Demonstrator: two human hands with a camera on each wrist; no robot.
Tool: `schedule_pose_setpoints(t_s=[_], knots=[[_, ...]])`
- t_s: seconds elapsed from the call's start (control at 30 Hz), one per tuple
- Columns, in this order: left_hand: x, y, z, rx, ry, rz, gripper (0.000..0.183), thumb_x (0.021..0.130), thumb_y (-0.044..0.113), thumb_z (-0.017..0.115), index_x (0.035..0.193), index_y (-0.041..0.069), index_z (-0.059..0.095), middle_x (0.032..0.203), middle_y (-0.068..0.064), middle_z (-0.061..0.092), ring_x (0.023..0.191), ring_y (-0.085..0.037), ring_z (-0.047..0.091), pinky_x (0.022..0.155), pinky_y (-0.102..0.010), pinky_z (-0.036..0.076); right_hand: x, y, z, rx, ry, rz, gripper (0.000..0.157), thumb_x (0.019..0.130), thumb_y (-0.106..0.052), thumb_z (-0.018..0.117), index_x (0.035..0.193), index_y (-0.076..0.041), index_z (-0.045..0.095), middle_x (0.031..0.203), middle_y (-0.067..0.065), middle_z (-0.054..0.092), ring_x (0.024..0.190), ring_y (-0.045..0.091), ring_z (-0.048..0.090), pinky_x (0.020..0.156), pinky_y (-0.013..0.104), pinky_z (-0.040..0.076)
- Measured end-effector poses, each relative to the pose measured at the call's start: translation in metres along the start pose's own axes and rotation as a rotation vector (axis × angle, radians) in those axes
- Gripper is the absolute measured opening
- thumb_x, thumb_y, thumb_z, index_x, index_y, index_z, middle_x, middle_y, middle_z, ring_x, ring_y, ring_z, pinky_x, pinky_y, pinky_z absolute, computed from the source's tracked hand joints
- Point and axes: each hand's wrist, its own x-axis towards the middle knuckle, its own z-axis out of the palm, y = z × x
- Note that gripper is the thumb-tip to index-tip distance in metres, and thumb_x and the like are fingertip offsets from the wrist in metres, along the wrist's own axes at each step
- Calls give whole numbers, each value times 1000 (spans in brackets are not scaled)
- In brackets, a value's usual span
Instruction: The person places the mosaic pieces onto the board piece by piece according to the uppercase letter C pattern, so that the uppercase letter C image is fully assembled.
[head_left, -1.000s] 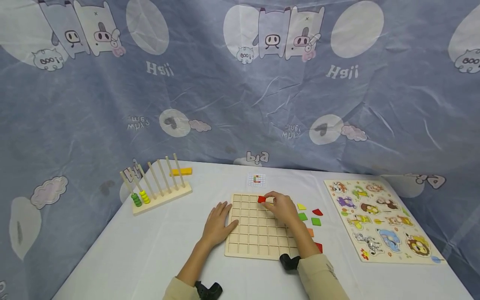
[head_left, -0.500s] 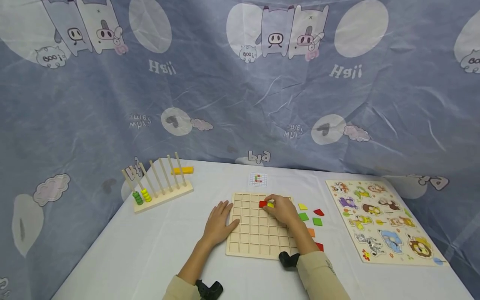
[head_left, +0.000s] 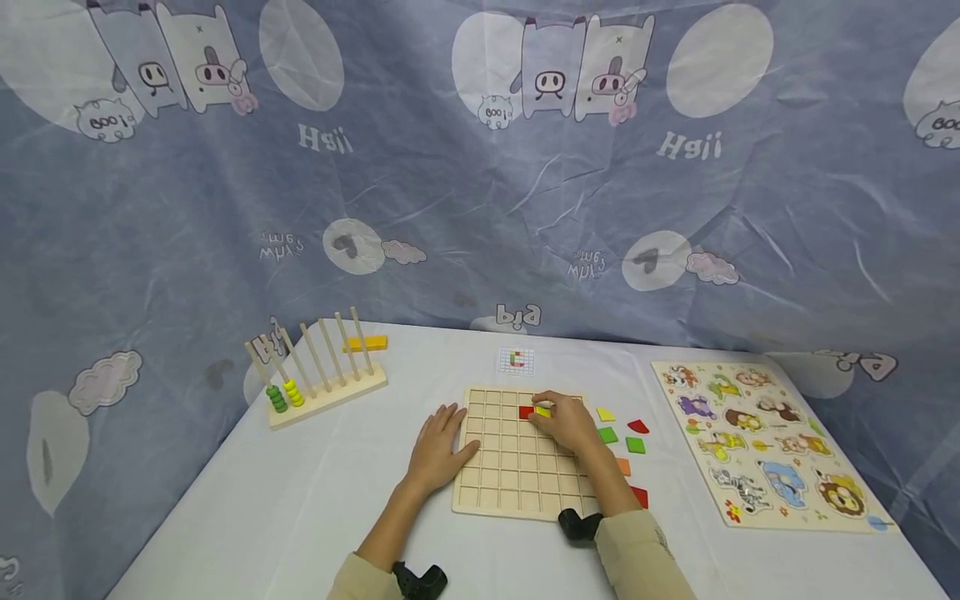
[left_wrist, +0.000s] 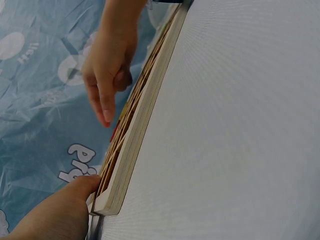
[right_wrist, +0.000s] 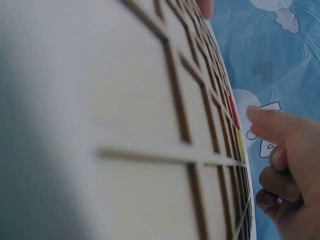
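Your right hand (head_left: 564, 421) hides part of the yellow tile (head_left: 543, 412) and the board's (head_left: 498, 479) far right corner. Beside that tile, toward your left hand (head_left: 437, 450), lies the red tile (head_left: 527, 412), both near the board's far edge. The wrist views show them only as thin slivers, so contact is hard to judge, but your right index finger seems just off them; that hand grips nothing, its index finger extended. Your left hand lies with fingers spread at the board's left edge, clamped on nothing.

Your right forearm cuts across an orange tile (head_left: 624, 467), and the black mount (head_left: 579, 525) covers the board's near right corner. Your sleeves run out of frame. Beyond the board is a card (head_left: 517, 361); a bead rack (head_left: 330, 402) stands left, an animal puzzle (head_left: 810, 522) lies right.
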Motion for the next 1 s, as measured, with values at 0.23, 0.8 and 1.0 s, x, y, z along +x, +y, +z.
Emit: schedule_pose_setpoints(t_s=[0.23, 0.8, 1.0], knots=[[0, 0, 2, -1, 3, -3, 65, 89, 48, 53, 138, 6, 42, 143, -15, 36, 135, -32, 24, 111, -45, 15, -13, 5, -11, 31, 75, 1, 31, 83, -27, 70, 109, -10, 66, 48, -2, 37, 41, 10, 25, 38, 24, 24], [1, 0, -1, -4, -16, -24, 65, 89, 47, 53, 138, 6, 41, 144, -15, 34, 136, -31, 23, 111, -43, 12, -30, 59, -59, -84, 156, 152, 35, 84, -28, 68, 111, -7, 64, 58, 4, 48, 46, 15, 35, 39, 28, 29], [0, 0, 0, -7, -16, -20, 65, 89, 47, 52, 138, 6, 41, 144, -15, 34, 136, -32, 23, 111, -44, 12, -33, 74, -60, -136, 119, 226, 38, 82, -30, 70, 110, -6, 64, 80, 10, 61, 62, 19, 49, 48, 30, 37]])
